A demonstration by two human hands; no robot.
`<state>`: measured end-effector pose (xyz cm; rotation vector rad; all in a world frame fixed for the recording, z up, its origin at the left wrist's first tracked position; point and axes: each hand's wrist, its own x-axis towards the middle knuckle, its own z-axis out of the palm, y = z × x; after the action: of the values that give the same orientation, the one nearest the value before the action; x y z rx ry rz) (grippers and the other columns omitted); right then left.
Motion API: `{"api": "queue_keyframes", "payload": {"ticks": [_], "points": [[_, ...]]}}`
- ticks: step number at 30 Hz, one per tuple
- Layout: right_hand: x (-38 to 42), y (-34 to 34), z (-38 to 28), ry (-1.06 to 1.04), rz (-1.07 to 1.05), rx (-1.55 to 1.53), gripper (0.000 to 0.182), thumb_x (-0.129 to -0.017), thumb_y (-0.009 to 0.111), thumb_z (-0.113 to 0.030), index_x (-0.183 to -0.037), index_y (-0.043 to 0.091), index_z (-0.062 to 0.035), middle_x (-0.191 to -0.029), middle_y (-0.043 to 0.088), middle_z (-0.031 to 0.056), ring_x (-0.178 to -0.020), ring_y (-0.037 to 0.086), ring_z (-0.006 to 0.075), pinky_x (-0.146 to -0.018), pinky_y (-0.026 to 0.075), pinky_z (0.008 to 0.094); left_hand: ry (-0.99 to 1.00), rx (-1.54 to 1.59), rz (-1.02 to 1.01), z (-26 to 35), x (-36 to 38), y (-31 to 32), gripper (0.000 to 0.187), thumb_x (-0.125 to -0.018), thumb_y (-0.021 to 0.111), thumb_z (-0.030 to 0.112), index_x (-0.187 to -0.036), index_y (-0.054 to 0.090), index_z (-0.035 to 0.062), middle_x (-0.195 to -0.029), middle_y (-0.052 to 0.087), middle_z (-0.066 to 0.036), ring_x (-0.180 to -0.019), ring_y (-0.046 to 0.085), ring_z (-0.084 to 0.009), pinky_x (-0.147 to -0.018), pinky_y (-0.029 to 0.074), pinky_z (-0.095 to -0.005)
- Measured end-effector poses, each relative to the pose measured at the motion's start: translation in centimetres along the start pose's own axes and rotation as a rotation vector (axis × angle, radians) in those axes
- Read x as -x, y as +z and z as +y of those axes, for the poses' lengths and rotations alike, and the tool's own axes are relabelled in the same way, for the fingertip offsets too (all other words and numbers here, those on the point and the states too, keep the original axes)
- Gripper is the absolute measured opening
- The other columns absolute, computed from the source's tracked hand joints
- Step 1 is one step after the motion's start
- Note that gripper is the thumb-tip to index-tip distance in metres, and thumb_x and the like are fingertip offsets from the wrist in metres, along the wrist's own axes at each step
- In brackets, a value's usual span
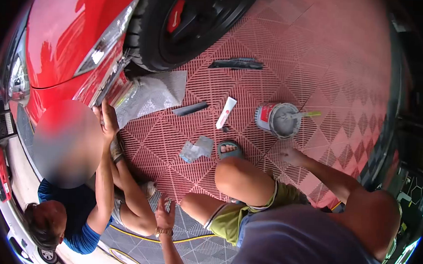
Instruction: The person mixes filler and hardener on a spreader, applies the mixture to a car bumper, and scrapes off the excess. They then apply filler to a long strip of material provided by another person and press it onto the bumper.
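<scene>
My left hand (165, 213), with a bracelet at the wrist, is raised in front of my knee with its fingers apart and nothing in them. My right hand (293, 157) hovers just below an open tub (264, 118) of grey paste, its fingers curled in; whether they hold anything is hidden. A tool with a yellow-green handle (311, 114) lies across the tub's rim. Left of the tub is a white tube (226, 112) with red print, a small dark cap (225, 129) beside its end. A crumpled clear plastic bag (196, 149) lies near my sandalled foot (230, 149).
A red car's front wheel (179, 28) and bumper (61, 101) fill the upper left. A co-worker in a blue shirt (77, 228) crouches there, a hand (106, 121) at the bumper. Bubble wrap (158, 92) and black strips (190, 108) lie on the red grated floor (252, 93).
</scene>
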<state>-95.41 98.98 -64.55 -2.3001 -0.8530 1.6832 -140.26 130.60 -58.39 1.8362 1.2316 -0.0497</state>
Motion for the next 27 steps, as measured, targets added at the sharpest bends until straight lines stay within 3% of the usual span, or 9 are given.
{"api": "queue_keyframes", "payload": {"ticks": [1, 2, 5, 6, 8, 10, 13, 17, 27], "points": [[2.8, 0.0, 2.6, 0.107, -0.061, 0.086, 0.026, -0.088, 0.054, -0.024, -0.104, 0.062, -0.0049, -0.09, 0.063, 0.0144, -0.077, 0.06, 0.0193, -0.069, 0.047, 0.0357, -0.025, -0.019, -0.025, 0.6, 1.4, -1.5, 0.047, -0.081, 0.064, 0.009, -0.125, 0.047, -0.0001, -0.112, 0.061, -0.018, -0.094, 0.063, -0.0282, -0.081, 0.051, -0.036], [5.2, -1.0, 2.7, 0.216, -0.093, 0.081, 0.026, -0.083, 0.056, -0.025, -0.091, 0.06, -0.0007, -0.081, 0.063, 0.0159, -0.076, 0.061, 0.0303, -0.07, 0.047, 0.0415, -0.009, -0.04, -0.043, 0.9, 3.3, -2.5, 0.048, -0.081, 0.064, 0.011, -0.125, 0.048, 0.0006, -0.111, 0.061, -0.018, -0.094, 0.063, -0.0288, -0.08, 0.051, -0.0364], [9.0, -0.4, 9.3, 0.027, -0.047, -0.191, 0.027, -0.077, 0.06, -0.019, -0.099, 0.064, -0.0028, -0.087, 0.065, 0.0139, -0.075, 0.063, 0.0242, -0.069, 0.05, 0.0412, -0.111, -0.042, 0.018, 1.0, 10.2, -5.0, 0.05, -0.08, 0.066, 0.018, -0.124, 0.048, 0.0035, -0.11, 0.062, -0.018, -0.093, 0.064, -0.0304, -0.079, 0.051, -0.0376], [11.9, -2.8, 5.2, -0.213, 0.076, 0.117, 0.022, -0.076, 0.063, -0.02, -0.09, 0.066, -0.0024, -0.076, 0.065, 0.0127, -0.066, 0.062, 0.0228, -0.064, 0.049, 0.0407, -0.216, -0.004, 0.004, 0.7, 12.6, -5.4, 0.051, -0.08, 0.068, 0.023, -0.124, 0.049, 0.0051, -0.109, 0.063, -0.018, -0.093, 0.064, -0.0307, -0.079, 0.052, -0.0379], [17.4, -5.0, 0.9, 0.163, 0.071, 0.038, 0.024, -0.074, 0.068, -0.022, -0.062, 0.064, -0.0026, -0.06, 0.062, 0.008, -0.055, 0.059, 0.0221, -0.053, 0.045, 0.0367, -0.415, 0.061, 0.024, -0.6, 18.8, -5.7, 0.053, -0.079, 0.068, 0.026, -0.124, 0.049, 0.0065, -0.106, 0.064, -0.018, -0.09, 0.065, -0.0299, -0.077, 0.052, -0.0381], [24.3, -7.1, -3.5, 0.402, 0.231, -0.235, 0.024, -0.077, 0.066, -0.022, -0.065, 0.062, -0.002, -0.062, 0.062, 0.0079, -0.053, 0.059, 0.021, -0.047, 0.045, 0.0319, -0.555, 0.073, 0.086, -2.2, 25.6, -5.4, 0.054, -0.079, 0.068, 0.028, -0.124, 0.049, 0.007, -0.105, 0.064, -0.018, -0.087, 0.066, -0.0288, -0.075, 0.053, -0.0383], [33.5, -6.3, 9.2, 0.417, 0.0, -0.821, 0.023, -0.087, 0.056, -0.027, -0.083, 0.062, -0.0051, -0.078, 0.063, 0.009, -0.064, 0.063, 0.0244, -0.052, 0.052, 0.037, -0.988, 0.341, 0.16, -3.1, 38.5, 1.1, 0.054, -0.079, 0.067, 0.029, -0.125, 0.049, 0.0077, -0.096, 0.066, -0.015, -0.08, 0.065, -0.0278, -0.07, 0.052, -0.0391], [36.2, -10.3, 5.7, 0.641, 0.031, -0.904, 0.022, -0.087, 0.056, -0.027, -0.087, 0.061, -0.0059, -0.082, 0.063, 0.0097, -0.068, 0.062, 0.0237, -0.056, 0.051, 0.037, -1.384, 1.033, 0.0, 5.5, 51.0, 13.5, 0.052, -0.083, 0.058, 0.04, -0.123, 0.049, 0.0071, -0.089, 0.062, -0.012, -0.077, 0.062, -0.0286, -0.064, 0.049, -0.0443], [26.9, -33.1, 6.3, 0.686, -0.166, -0.873, 0.022, -0.086, 0.055, -0.027, -0.095, 0.06, -0.0077, -0.09, 0.062, 0.0112, -0.078, 0.059, 0.0222, -0.064, 0.049, 0.0371, -1.284, 1.245, 0.342, 38.2, 35.1, 32.5, 0.063, -0.088, 0.042, 0.051, -0.125, 0.046, 0.0005, -0.104, 0.058, -0.02, -0.093, 0.058, -0.0324, -0.083, 0.044, -0.0437]]}}
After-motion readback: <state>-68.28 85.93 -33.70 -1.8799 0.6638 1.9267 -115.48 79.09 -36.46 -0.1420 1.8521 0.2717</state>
